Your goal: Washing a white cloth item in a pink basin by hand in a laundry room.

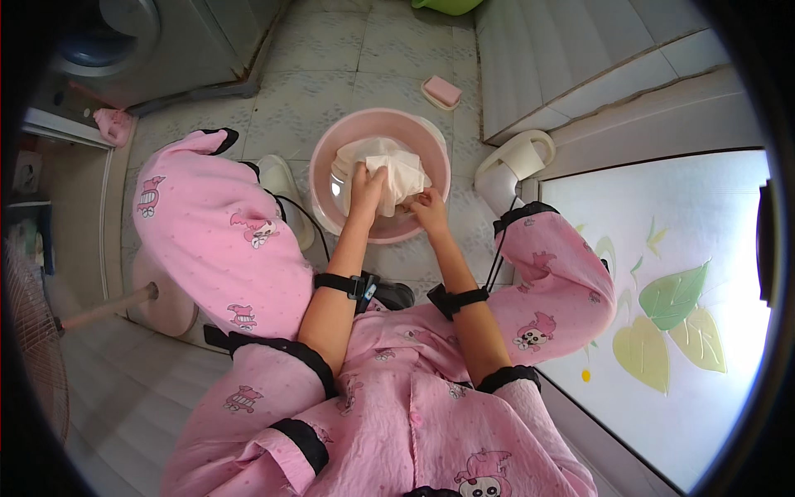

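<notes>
A pink plastic basin (319, 146) stands on the tiled floor in front of me, between my feet. Inside it lies a wet, cream-white cloth (380, 149), bunched up in some water. My left hand (367, 189) grips a raised fold of the cloth near the middle of the basin, thumb and fingers around it. At the basin's right side my right hand (428, 208) pinches the lower right edge of the same cloth. Part of the fingers of both hands is hidden by cloth.
Beyond the basin lies a pink soap bar (443, 91) in a dish. A front-loading washing machine (180, 56) stands back left, with a pink bottle (113, 127) near it. A fan (37, 335) is at left, a frosted door panel (658, 248) at right. A green container (447, 5) shows at the top.
</notes>
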A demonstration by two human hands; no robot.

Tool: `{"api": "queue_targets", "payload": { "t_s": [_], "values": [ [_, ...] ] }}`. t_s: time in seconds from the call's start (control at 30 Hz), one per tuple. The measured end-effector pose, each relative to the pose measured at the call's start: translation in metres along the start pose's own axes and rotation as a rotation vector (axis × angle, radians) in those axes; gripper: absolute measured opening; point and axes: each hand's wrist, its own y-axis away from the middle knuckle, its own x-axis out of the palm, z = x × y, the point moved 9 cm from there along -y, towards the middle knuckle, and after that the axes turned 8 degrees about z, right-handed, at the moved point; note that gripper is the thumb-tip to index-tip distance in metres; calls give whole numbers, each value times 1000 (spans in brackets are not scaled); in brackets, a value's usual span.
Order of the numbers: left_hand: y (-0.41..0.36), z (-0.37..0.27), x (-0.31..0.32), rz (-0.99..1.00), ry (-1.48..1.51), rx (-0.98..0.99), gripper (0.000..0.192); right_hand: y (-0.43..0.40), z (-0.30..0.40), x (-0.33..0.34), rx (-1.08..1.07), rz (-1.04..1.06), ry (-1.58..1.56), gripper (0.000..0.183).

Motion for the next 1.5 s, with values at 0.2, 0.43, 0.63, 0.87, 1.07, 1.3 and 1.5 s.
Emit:
{"api": "queue_targets", "payload": {
  "t_s": [0.2, 0.43, 0.63, 0.87, 1.07, 1.3, 1.5],
  "values": [
    [9, 2, 30, 165, 390, -136, 53, -4, -1, -5, 195, -35, -575, 35],
    [4, 17, 11, 102, -580, 41, 69, -2, 10, -17, 187, -18, -650, 39],
    [1, 24, -7, -37, -155, -93, 34, -5, 24, -18, 138, 19, -780, 36],
    [-2, 53, -20, -227, 144, 72, 31, 6, 89, 15, -180, -197, 127, 20],
    [39, 41, 60, 106, 1045, -467, 41, 32, 139, 82, -620, -33, 1080, 28],
    [14, 48, 43, 130, 953, -409, 51, 0, 143, 68, -560, -85, 1287, 37],
    [36, 52, 86, 276, 955, -578, 54, -6, 131, 46, -384, -78, 1320, 28]
  ]
}}
